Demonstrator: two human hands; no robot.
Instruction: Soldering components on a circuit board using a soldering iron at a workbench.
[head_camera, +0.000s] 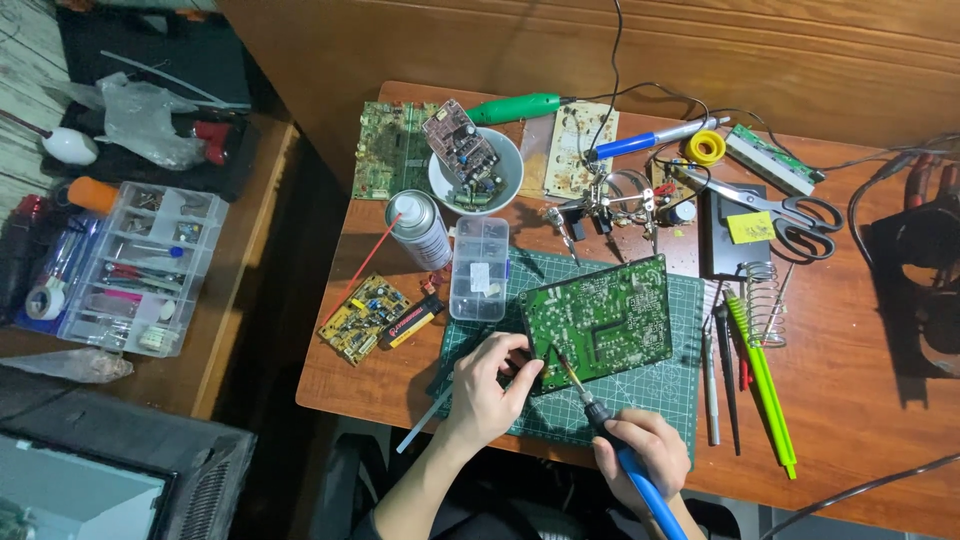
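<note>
Head view: left hand (487, 385) curled, fingertips pinching the near-left corner of the green circuit board (600, 320), which lies solder side up, tilted, on the green cutting mat (660, 395) at the table's near-centre; right hand (645, 455) wrapped tight round the blue-handled soldering iron (612, 432), tip touching the board near its lower-left edge, just beside the left fingers; clear compartment box (478, 267) stands just left of the board, touching the mat's far-left corner; spray can (420, 230) with red straw lies left of that box; small yellow circuit board (364, 318) near the table's left edge, well apart from the hands; white bowl (476, 172) at the back holds another circuit board propped upright; green-handled tool (515, 108) behind the bowl; helping-hands clamp stand (610, 205) just beyond the green board; scissors (790, 212) and a solder spool (706, 148) at back right; spring iron holder (764, 300) right of the mat; green pen-like tool (762, 385) and slim dark probes (722, 370) lie lengthwise right of the mat; clear parts organizer (140, 270) on the side table far left.
</note>
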